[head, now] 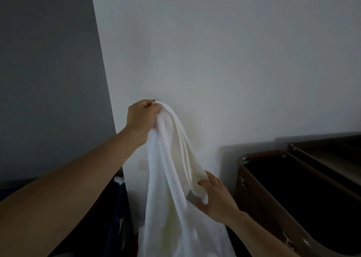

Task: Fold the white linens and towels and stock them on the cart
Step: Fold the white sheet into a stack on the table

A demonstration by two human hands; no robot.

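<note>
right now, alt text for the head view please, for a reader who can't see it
A person's left hand holds a white towel up by its top before a pale wall, while the right hand grips a lower fold. A brown cart with a dark inside stands to the right.

The white towel [175,198] runs off the bottom edge, so its lower end and full length cannot be seen. The left hand [139,120] grips its top, and the fingers [151,107] are partly buried in the bunched cloth. The right hand [216,196] holds a fold lower down, and the cloth covers part of its palm. The left forearm [68,178] and right forearm [263,235] are cut off by the frame. The cart [252,202] is cut by the right and bottom edges, and its inside is too dark to tell what it holds. A dark blue thing [117,217] behind the left forearm is mostly hidden and cannot be identified.
</note>
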